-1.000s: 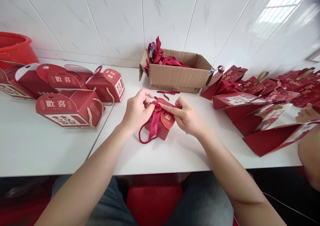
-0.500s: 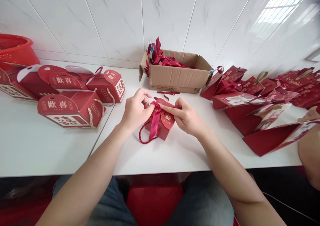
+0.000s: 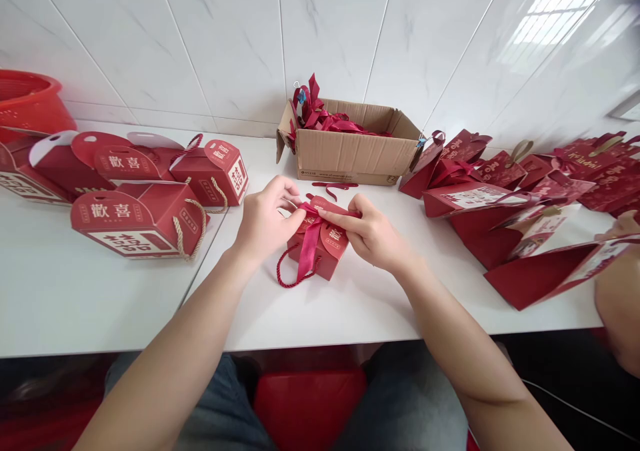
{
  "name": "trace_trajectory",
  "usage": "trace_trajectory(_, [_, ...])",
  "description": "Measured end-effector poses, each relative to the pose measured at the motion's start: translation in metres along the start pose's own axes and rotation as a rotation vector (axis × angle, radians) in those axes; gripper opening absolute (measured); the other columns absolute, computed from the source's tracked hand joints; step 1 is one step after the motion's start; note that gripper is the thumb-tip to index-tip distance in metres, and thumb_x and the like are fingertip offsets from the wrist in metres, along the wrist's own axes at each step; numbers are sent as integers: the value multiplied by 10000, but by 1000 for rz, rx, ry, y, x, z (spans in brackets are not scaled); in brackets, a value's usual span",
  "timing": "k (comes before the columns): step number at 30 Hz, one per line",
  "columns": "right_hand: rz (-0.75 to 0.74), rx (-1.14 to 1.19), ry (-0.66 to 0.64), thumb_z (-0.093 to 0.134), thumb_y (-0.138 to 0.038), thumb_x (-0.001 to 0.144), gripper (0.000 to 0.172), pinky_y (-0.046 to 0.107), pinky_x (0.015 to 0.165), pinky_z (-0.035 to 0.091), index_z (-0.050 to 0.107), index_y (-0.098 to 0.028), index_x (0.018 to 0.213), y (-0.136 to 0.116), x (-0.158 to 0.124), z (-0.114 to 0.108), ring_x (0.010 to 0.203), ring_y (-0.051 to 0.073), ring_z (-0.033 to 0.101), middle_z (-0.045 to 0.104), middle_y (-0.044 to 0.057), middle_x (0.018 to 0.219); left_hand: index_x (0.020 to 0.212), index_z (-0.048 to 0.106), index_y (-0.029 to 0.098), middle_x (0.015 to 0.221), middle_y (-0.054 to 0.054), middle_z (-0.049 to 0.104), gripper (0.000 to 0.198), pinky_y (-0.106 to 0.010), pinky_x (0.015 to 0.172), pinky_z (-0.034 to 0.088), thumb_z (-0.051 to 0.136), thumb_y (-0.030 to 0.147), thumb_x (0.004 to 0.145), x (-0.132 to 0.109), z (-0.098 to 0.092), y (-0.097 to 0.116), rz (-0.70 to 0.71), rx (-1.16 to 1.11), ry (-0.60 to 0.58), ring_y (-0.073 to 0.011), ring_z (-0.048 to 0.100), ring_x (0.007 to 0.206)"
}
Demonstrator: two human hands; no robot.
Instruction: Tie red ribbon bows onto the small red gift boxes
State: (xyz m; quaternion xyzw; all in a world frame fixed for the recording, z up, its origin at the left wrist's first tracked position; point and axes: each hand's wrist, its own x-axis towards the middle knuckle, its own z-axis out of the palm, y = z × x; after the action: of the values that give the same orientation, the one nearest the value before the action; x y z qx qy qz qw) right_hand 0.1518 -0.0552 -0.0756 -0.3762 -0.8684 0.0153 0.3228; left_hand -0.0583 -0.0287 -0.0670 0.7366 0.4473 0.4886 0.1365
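Note:
In front of me a small red gift box [image 3: 327, 258] stands on the white table, with a dark red ribbon [image 3: 311, 241] crossing its top and one tail hanging down the near side. A twisted red cord handle [image 3: 287, 281] droops from the box onto the table. At the left of the box top, my left hand [image 3: 267, 214] is closed, thumb and finger pinching the ribbon. Opposite it, my right hand [image 3: 375, 232] has its fingers curled round the ribbon's other end, the index finger stretched onto the ribbon crossing at the middle.
Behind the box lie loose ribbon pieces [image 3: 336, 186] and a cardboard box [image 3: 357, 154] full of ribbons. Several red gift boxes [image 3: 145, 218] stand at left, near a red plastic basket [image 3: 35, 108]. At right are several red bags [image 3: 530, 278] and another person's arm [image 3: 617, 298].
My left hand has shifted slightly left, its thumb drawing back from the ribbon crossing. My right hand and the gift box have hardly moved. The view has turned slightly.

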Motion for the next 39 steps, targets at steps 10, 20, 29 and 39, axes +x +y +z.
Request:
trace_trajectory(10, [102,76,117,416,-68,836,541,277,615,452,451,-228,1352,5,-2,0,651,127,454,518,32,890,841,552,205,747,20,677,201,-213,629,541,669,150,687,1,1,-2,-50,-2,11,-134,685,684])
trace_trajectory(20, [136,111,64,414,-79,810,473,272,598,421,414,-222,1260,6,-2,-2,633,124,452,565,27,885,862,548,211,746,20,701,216,-229,634,543,680,184,693,1,-1,-4,-79,-22,-33,-131,683,639])
trace_trajectory(29, [131,120,32,399,-97,818,440,260,571,377,410,-205,1244,8,-2,-2,625,125,448,565,32,885,871,562,210,775,6,704,233,-214,616,552,692,178,680,2,-2,-3,-86,-47,-37,-134,687,655])
trace_trajectory(39, [150,149,16,391,-82,813,446,252,559,365,409,-201,1243,7,-2,-4,593,113,405,545,19,860,892,557,213,780,14,688,240,-216,616,552,680,168,692,1,-2,-3,-47,-32,-25,-113,659,609])
